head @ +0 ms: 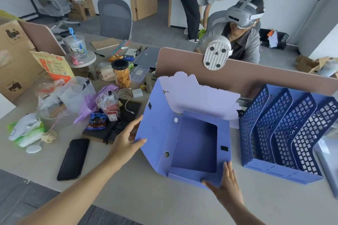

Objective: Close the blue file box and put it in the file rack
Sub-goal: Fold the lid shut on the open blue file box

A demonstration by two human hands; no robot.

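Note:
The blue file box (pixel 193 144) lies open on the desk in front of me, its lid flap standing up at the back and its left side panel raised. My left hand (pixel 128 137) grips the lower edge of that left panel, thumb on the inside. My right hand (pixel 225 184) rests flat on the box's near right corner, fingers spread. The dark blue file rack (pixel 285 133) with several slanted mesh dividers stands just right of the box, touching or nearly touching it.
A black phone (pixel 73 159) lies left of my left arm. Bags, snacks, a jar (pixel 121 75) and cables crowd the left of the desk. A brown partition (pixel 256 76) with a white clamp runs behind. Two people are beyond it.

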